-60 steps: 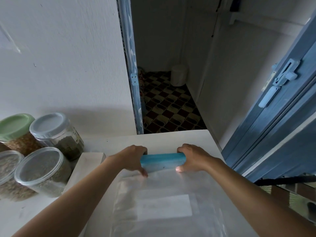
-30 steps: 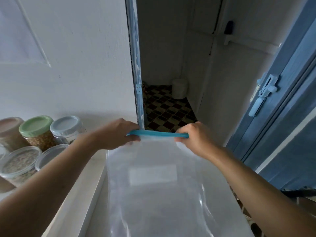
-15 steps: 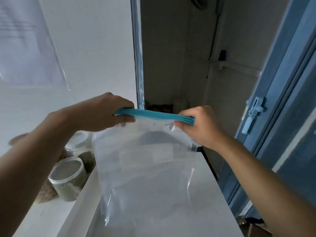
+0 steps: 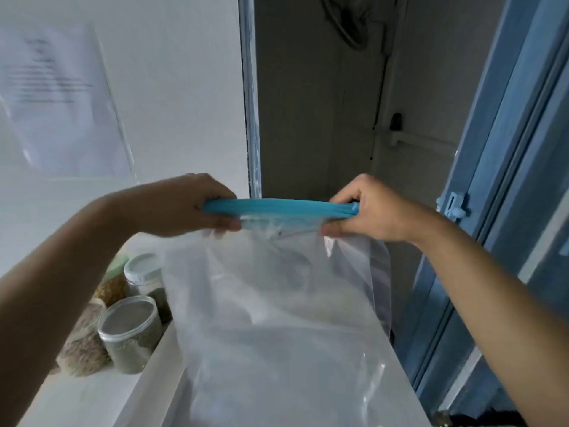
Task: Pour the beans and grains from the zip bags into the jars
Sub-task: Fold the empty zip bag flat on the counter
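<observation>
Counter [image 4: 92, 402] by blue door [image 4: 508, 149], jars [image 4: 129, 331] at left edge. Bag [image 4: 277, 318] top pinched by left hand [image 4: 184, 204] and right hand [image 4: 369, 211], fingers curled.

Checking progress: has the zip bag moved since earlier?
Yes: the zip bag rose from flat on the counter to upright, its top above the jars.

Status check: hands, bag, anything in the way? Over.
Left hand and right hand each grip an end of the blue zip. Bag hangs below. Jars at left, lids on.
</observation>
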Demonstrator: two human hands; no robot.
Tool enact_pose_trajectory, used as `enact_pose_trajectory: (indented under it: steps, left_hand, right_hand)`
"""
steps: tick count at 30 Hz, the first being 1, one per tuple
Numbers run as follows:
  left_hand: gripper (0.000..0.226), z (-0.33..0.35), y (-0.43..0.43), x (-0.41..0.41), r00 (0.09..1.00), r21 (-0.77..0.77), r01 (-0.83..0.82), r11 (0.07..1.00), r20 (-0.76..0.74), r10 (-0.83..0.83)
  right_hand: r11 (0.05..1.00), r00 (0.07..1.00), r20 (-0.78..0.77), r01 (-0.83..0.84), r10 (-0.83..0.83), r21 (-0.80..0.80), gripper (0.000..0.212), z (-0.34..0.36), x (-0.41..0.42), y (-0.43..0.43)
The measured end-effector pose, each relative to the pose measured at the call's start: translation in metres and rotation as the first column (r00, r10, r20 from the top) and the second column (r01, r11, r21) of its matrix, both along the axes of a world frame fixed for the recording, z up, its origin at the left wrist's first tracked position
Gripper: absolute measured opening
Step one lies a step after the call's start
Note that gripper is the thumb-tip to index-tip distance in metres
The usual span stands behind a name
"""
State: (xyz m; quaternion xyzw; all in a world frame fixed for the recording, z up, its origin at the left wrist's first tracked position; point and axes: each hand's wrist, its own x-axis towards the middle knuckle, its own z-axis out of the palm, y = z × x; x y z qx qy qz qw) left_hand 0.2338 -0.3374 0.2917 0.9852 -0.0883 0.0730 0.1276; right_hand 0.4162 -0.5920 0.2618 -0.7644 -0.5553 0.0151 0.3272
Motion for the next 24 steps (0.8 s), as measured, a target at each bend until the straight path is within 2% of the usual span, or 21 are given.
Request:
enact_pose_trajectory:
  steps: [2,4,6,8,10,13,17,21,24]
  left_hand:
    - [0.034,-0.009,0.004,0.013,0.997,0.068,-0.008,0.998,-0.075,0.013]
    - [0.031,-0.013,0.001,0.014,0.987,-0.010,0.026,1.000,-0.157,-0.027]
    - [0.021,-0.010,-0.001,0.006,0.969,-0.150,0.047,0.988,-0.233,-0.082]
    - [0.013,-0.012,0.000,0.006,0.934,-0.236,0.045,0.971,-0.336,-0.125]
    - [0.012,-0.027,0.009,0.019,0.909,-0.243,-0.011,0.970,-0.406,-0.092]
    - [0.027,-0.073,0.032,0.055,0.887,-0.139,-0.124,0.983,-0.460,0.047]
    - [0.032,-0.151,0.048,0.108,0.824,0.017,-0.123,0.992,-0.556,0.111]
    - [0.037,-0.218,0.052,0.143,0.789,0.104,-0.119,0.987,-0.594,0.158]
    - [0.049,-0.248,0.056,0.157,0.794,0.152,-0.137,0.979,-0.575,0.200]
  right_hand:
    - [0.990,0.999,0.033,0.045,-0.041,-0.137,0.015,-0.007,0.003,0.009]
    - [0.960,0.993,-0.119,-0.058,0.026,-0.274,0.015,-0.007,0.000,0.002]
    - [0.941,0.947,-0.300,-0.200,0.115,-0.272,0.013,-0.005,-0.002,-0.010]
    - [0.924,0.911,-0.383,-0.271,0.154,-0.271,0.017,-0.007,0.000,-0.014]
    - [0.917,0.902,-0.419,-0.250,0.103,-0.313,0.016,-0.020,0.008,-0.004]
    - [0.907,0.884,-0.465,-0.149,-0.057,-0.395,0.020,-0.062,0.035,0.024]
    - [0.812,0.869,-0.400,0.003,-0.290,-0.583,0.023,-0.142,0.076,0.057]
    - [0.723,0.923,-0.215,0.090,-0.319,-0.685,0.019,-0.208,0.100,0.080]
    - [0.694,0.929,-0.157,0.130,-0.335,-0.708,0.021,-0.239,0.110,0.092]
